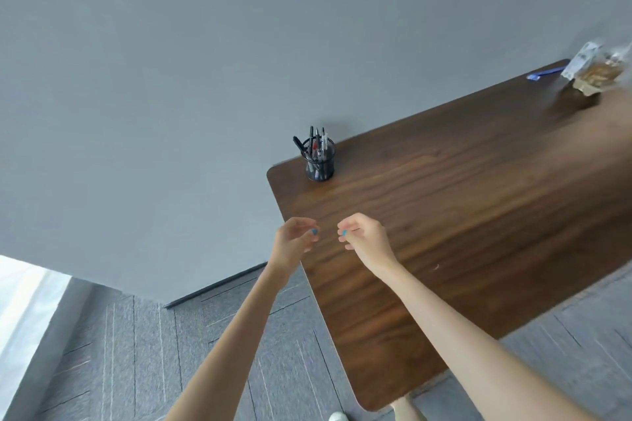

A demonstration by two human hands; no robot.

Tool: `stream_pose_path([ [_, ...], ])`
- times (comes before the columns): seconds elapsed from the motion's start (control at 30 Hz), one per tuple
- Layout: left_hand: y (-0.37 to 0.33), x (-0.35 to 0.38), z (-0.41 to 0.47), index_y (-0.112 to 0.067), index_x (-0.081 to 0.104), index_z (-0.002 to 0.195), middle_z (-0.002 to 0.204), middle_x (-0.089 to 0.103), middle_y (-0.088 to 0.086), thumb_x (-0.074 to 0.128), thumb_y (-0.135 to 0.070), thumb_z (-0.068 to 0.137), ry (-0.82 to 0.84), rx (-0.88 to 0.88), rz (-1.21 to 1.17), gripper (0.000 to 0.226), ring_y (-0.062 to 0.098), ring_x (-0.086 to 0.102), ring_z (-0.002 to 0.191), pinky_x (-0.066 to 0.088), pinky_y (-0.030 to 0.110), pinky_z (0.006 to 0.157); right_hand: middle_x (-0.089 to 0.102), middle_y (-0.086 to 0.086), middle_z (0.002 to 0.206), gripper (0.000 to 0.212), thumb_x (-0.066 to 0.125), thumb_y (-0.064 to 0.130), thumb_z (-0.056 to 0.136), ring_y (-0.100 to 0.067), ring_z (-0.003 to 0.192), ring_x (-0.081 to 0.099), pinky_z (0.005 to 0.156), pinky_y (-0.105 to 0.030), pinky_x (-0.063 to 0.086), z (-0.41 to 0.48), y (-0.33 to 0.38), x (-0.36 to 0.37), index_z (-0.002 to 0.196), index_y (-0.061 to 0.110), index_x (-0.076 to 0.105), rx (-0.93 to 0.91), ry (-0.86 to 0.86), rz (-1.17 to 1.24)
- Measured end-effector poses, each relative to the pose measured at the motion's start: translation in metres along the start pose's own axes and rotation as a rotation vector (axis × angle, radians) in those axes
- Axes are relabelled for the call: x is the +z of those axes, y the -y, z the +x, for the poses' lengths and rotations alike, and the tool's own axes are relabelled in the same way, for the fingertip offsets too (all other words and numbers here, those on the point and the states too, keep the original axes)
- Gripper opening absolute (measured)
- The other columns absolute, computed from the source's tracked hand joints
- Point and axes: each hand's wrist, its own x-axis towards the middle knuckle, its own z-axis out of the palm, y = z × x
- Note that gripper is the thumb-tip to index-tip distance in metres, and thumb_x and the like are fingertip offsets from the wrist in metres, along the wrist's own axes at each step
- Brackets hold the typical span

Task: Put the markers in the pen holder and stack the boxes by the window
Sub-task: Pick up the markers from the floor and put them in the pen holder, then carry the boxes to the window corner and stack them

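Observation:
A black mesh pen holder (320, 165) stands at the far left corner of the brown wooden desk (461, 202), with several pens and markers (316, 143) upright in it. My left hand (295, 238) hovers over the desk's left edge, fingers loosely curled and apart, holding nothing. My right hand (362, 232) hovers just to its right, above the desktop, fingers likewise curled and empty. Both hands are nearer to me than the holder and do not touch it. No boxes are in view.
A blue pen-like object (543, 73) and a clear plastic bag with brownish contents (596, 70) lie at the desk's far right end. A grey wall rises behind the desk. Grey carpet (136, 352) lies to the left, with a bright window area (24, 301) at the lower left.

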Motion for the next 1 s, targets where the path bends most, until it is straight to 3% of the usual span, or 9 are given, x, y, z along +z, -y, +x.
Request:
stream_pose_path([
  [0.37, 0.035, 0.032, -0.125, -0.007, 0.061, 0.103, 0.092, 0.068, 0.003, 0.056, -0.007, 0.094, 0.207, -0.022, 0.034, 0.011, 0.013, 0.066, 0.079, 0.050, 0.022, 0.069, 0.063, -0.013, 0.079, 0.021, 0.057, -0.014, 0.077, -0.010, 0.059, 0.066, 0.065, -0.040, 0.057, -0.147, -0.054, -0.028, 0.087, 0.001, 0.065, 0.044, -0.136, -0.021],
  [0.57, 0.064, 0.053, -0.203, -0.003, 0.061, 0.110, 0.099, 0.069, 0.008, 0.055, -0.005, 0.094, 0.240, -0.024, 0.124, 0.017, 0.011, 0.066, 0.078, 0.052, 0.019, 0.068, 0.065, -0.013, 0.079, 0.020, 0.059, -0.014, 0.079, -0.022, 0.069, 0.070, 0.064, -0.033, 0.059, -0.231, -0.089, -0.052, 0.084, 0.005, 0.064, 0.046, -0.131, -0.033],
  [0.77, 0.119, 0.083, -0.320, -0.003, 0.063, 0.111, 0.104, 0.070, 0.012, 0.056, -0.005, 0.092, 0.266, -0.013, 0.198, 0.020, 0.015, 0.067, 0.085, 0.053, 0.020, 0.070, 0.065, -0.013, 0.081, 0.025, 0.058, -0.014, 0.080, -0.027, 0.073, 0.071, 0.067, -0.037, 0.058, -0.349, -0.146, -0.068, 0.078, 0.010, 0.062, 0.057, -0.145, -0.006],
  [1.0, 0.176, 0.087, -0.441, -0.004, 0.062, 0.111, 0.107, 0.067, 0.014, 0.059, -0.013, 0.094, 0.320, -0.058, 0.217, 0.020, 0.014, 0.065, 0.085, 0.053, 0.024, 0.071, 0.062, -0.006, 0.071, 0.029, 0.058, -0.014, 0.081, -0.025, 0.067, 0.066, 0.060, -0.030, 0.056, -0.467, -0.191, -0.067, 0.068, 0.012, 0.058, 0.120, -0.147, 0.027],
])
